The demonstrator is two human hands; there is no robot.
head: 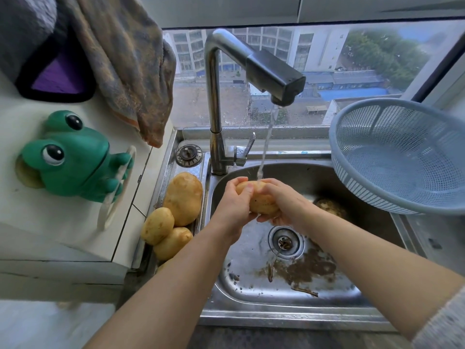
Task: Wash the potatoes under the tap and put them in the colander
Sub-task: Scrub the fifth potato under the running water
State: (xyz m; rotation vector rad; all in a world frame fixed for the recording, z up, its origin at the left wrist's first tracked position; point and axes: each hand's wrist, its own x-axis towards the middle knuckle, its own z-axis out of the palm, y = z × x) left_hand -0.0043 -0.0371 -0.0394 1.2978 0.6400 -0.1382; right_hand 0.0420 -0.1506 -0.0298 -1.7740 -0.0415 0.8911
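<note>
Both hands hold one yellow potato (pixel 260 201) over the steel sink (pixel 251 293), right under the water stream from the tap (pixel 274 76). My left hand (pixel 235 205) wraps its left side and my right hand (pixel 284 202) cups it from the right and below. Three more potatoes (pixel 182 197) lie piled on the sink's left ledge. Another dirty potato (pixel 331 207) sits in the basin behind my right forearm. The blue-grey colander (pixel 392 157) rests tilted on the sink's right rim and holds nothing.
Brown dirt and a drain strainer (pixel 285 241) lie on the basin floor. A green frog holder (pixel 73 157) hangs on the left wall, with a towel (pixel 125 64) above it. A sink plug (pixel 188 154) sits beside the tap base. A window runs behind the sink.
</note>
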